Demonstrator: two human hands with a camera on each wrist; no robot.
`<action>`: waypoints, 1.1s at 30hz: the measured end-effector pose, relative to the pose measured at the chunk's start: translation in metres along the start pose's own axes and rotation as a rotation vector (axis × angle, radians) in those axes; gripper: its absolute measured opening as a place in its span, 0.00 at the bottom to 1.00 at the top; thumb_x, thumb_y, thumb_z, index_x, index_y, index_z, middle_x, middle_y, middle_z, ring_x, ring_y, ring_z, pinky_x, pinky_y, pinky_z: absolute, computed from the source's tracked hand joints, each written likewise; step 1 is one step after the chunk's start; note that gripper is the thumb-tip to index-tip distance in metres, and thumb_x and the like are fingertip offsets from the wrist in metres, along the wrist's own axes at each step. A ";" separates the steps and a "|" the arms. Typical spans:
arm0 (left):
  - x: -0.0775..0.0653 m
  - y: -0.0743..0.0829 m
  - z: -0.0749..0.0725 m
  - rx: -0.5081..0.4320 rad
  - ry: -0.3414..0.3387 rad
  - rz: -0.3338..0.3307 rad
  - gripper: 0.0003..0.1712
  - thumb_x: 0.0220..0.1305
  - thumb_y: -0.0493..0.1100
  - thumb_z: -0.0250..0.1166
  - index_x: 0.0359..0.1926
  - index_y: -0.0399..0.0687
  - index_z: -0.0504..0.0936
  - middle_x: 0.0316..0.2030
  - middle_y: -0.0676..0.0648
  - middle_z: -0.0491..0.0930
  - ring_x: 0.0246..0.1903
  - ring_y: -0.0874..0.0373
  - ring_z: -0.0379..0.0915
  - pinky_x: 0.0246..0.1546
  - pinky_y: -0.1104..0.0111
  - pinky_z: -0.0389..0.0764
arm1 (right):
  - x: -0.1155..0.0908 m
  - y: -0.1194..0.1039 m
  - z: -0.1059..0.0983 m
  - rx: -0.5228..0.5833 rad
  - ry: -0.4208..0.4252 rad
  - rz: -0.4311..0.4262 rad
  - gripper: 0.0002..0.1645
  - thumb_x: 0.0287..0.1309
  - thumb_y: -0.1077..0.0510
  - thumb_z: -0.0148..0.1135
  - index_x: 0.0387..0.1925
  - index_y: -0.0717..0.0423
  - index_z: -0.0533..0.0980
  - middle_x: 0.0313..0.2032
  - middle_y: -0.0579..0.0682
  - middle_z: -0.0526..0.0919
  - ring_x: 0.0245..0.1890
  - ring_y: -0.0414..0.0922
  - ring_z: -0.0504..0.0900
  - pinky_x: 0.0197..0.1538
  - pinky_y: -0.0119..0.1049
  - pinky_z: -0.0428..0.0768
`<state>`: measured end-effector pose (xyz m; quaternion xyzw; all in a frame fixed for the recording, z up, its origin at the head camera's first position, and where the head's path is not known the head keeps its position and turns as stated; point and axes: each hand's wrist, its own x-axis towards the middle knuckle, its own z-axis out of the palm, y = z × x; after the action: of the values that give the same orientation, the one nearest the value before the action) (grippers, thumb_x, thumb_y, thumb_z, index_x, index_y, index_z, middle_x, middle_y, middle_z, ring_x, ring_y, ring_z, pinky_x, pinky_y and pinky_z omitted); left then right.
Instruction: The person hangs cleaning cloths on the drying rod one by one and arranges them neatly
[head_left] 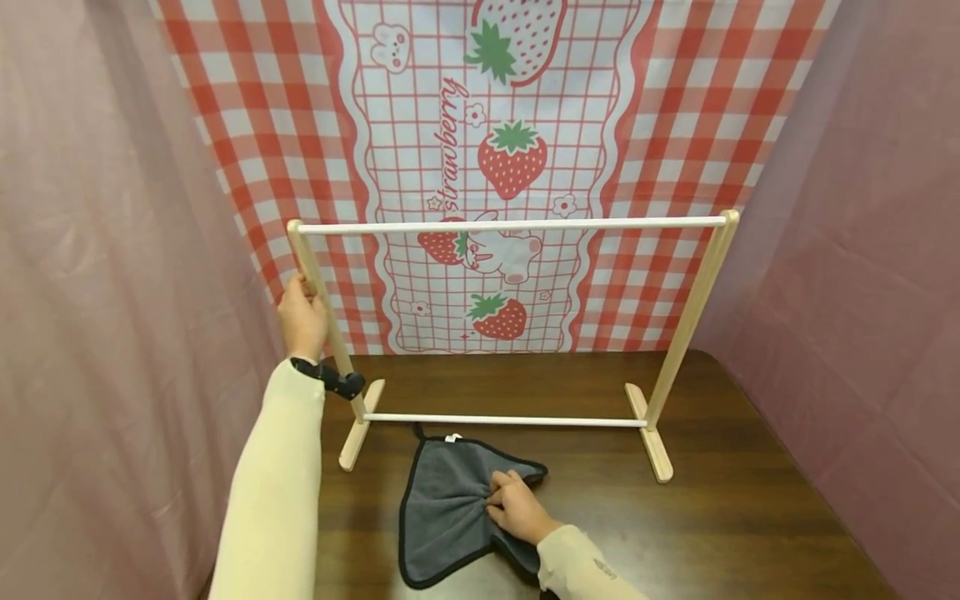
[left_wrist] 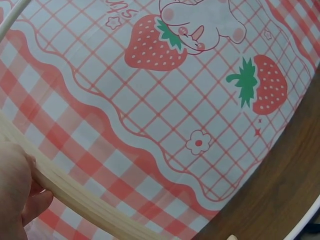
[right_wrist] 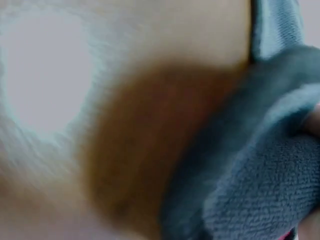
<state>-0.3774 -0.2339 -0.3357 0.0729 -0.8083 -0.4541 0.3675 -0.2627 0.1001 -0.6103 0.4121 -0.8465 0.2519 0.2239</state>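
Observation:
A grey cloth (head_left: 450, 508) with black edging, a small white tag and a hanging loop lies on the table, bunched into folds where my right hand (head_left: 519, 508) pinches its middle. Up close in the right wrist view, the cloth (right_wrist: 265, 185) is gathered beside fingers at the right edge. My left hand (head_left: 303, 318) holds the left post of a wooden rack (head_left: 330, 321), above its middle. Part of that hand (left_wrist: 15, 192) shows against the pale post (left_wrist: 85, 202) in the left wrist view; some fingers are hidden.
The rack's white top bar (head_left: 510, 225) and white lower bar (head_left: 510, 421) span two posts on flat feet. Behind it hangs a strawberry-print checked cloth (head_left: 450, 325). Pink curtains (head_left: 847, 275) flank the brown wooden table (head_left: 735, 517).

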 end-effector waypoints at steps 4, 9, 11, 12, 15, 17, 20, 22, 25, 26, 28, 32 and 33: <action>-0.001 0.000 0.000 0.007 0.003 -0.001 0.21 0.66 0.25 0.53 0.59 0.30 0.73 0.50 0.28 0.80 0.48 0.35 0.78 0.50 0.48 0.80 | 0.006 0.002 -0.010 0.019 0.016 0.000 0.07 0.36 0.70 0.77 0.23 0.61 0.87 0.28 0.45 0.73 0.28 0.41 0.69 0.32 0.26 0.72; -0.003 0.000 -0.002 0.043 -0.002 -0.008 0.20 0.67 0.27 0.54 0.60 0.31 0.73 0.51 0.29 0.79 0.50 0.34 0.76 0.53 0.46 0.78 | 0.016 0.001 -0.025 0.040 0.049 -0.018 0.08 0.37 0.71 0.77 0.24 0.62 0.87 0.28 0.45 0.73 0.29 0.41 0.69 0.32 0.26 0.74; -0.004 0.000 -0.002 0.062 -0.005 -0.014 0.20 0.68 0.28 0.54 0.60 0.31 0.72 0.52 0.29 0.78 0.51 0.34 0.76 0.55 0.46 0.76 | 0.021 0.001 -0.031 0.044 0.063 -0.020 0.08 0.37 0.72 0.77 0.25 0.62 0.87 0.29 0.45 0.73 0.30 0.41 0.70 0.33 0.26 0.75; -0.004 0.000 -0.002 0.068 -0.006 -0.016 0.20 0.68 0.28 0.54 0.60 0.32 0.72 0.53 0.30 0.78 0.52 0.35 0.75 0.55 0.46 0.76 | 0.024 0.001 -0.034 0.040 0.070 -0.022 0.08 0.37 0.72 0.77 0.25 0.62 0.87 0.29 0.45 0.73 0.30 0.41 0.70 0.33 0.26 0.76; -0.004 0.001 -0.002 0.083 -0.009 -0.015 0.21 0.68 0.28 0.54 0.61 0.32 0.72 0.53 0.30 0.78 0.52 0.34 0.75 0.56 0.45 0.74 | 0.032 0.001 -0.045 0.032 0.093 -0.024 0.08 0.38 0.72 0.76 0.27 0.63 0.87 0.29 0.45 0.73 0.31 0.42 0.71 0.33 0.28 0.77; -0.004 0.002 -0.002 0.080 -0.013 -0.015 0.21 0.68 0.28 0.54 0.61 0.32 0.71 0.53 0.29 0.78 0.52 0.34 0.75 0.55 0.45 0.75 | 0.037 0.001 -0.053 0.024 0.108 -0.024 0.08 0.39 0.71 0.76 0.27 0.64 0.87 0.29 0.46 0.73 0.31 0.43 0.71 0.33 0.30 0.78; -0.005 0.003 -0.002 0.073 -0.023 -0.020 0.21 0.69 0.27 0.53 0.62 0.32 0.71 0.53 0.29 0.77 0.52 0.34 0.75 0.54 0.45 0.77 | 0.044 0.002 -0.063 0.019 0.115 -0.032 0.08 0.40 0.71 0.76 0.29 0.65 0.87 0.30 0.47 0.73 0.32 0.44 0.71 0.34 0.32 0.78; -0.005 0.003 -0.002 0.070 -0.026 -0.021 0.21 0.69 0.27 0.53 0.62 0.32 0.70 0.53 0.29 0.77 0.52 0.34 0.75 0.54 0.45 0.77 | 0.049 0.002 -0.070 0.018 0.120 -0.041 0.09 0.41 0.71 0.76 0.29 0.66 0.87 0.30 0.47 0.74 0.31 0.44 0.71 0.33 0.33 0.78; -0.006 0.002 -0.002 0.082 -0.018 -0.010 0.21 0.69 0.28 0.53 0.62 0.32 0.71 0.53 0.29 0.77 0.52 0.33 0.75 0.53 0.45 0.77 | 0.056 0.003 -0.080 0.013 0.134 -0.055 0.08 0.41 0.72 0.76 0.30 0.67 0.87 0.30 0.48 0.73 0.31 0.44 0.70 0.32 0.34 0.77; -0.006 0.002 -0.002 0.086 -0.014 -0.005 0.21 0.68 0.28 0.53 0.61 0.32 0.71 0.52 0.29 0.77 0.52 0.33 0.75 0.53 0.44 0.76 | 0.058 0.003 -0.084 0.008 0.142 -0.061 0.08 0.42 0.72 0.76 0.29 0.66 0.87 0.30 0.48 0.73 0.30 0.44 0.69 0.32 0.34 0.77; -0.006 0.002 -0.002 0.088 -0.009 0.005 0.21 0.68 0.28 0.53 0.61 0.32 0.71 0.52 0.29 0.77 0.51 0.33 0.74 0.53 0.44 0.76 | 0.063 0.003 -0.091 0.004 0.153 -0.066 0.08 0.42 0.72 0.75 0.29 0.67 0.87 0.30 0.48 0.72 0.30 0.44 0.68 0.31 0.35 0.76; -0.006 0.002 -0.002 0.077 -0.007 0.013 0.21 0.68 0.27 0.53 0.61 0.30 0.71 0.52 0.28 0.77 0.52 0.32 0.74 0.54 0.44 0.76 | 0.073 0.002 -0.106 0.001 0.169 -0.068 0.08 0.43 0.73 0.75 0.30 0.67 0.87 0.30 0.49 0.71 0.30 0.44 0.67 0.30 0.35 0.74; -0.006 0.002 -0.002 0.074 -0.007 0.014 0.21 0.68 0.27 0.52 0.61 0.30 0.71 0.52 0.28 0.76 0.52 0.32 0.73 0.54 0.44 0.75 | 0.075 0.002 -0.109 0.002 0.173 -0.069 0.08 0.43 0.73 0.75 0.31 0.67 0.87 0.30 0.49 0.72 0.31 0.44 0.67 0.30 0.36 0.74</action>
<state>-0.3714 -0.2314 -0.3365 0.0794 -0.8263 -0.4216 0.3650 -0.2875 0.1239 -0.4821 0.4178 -0.8092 0.2795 0.3042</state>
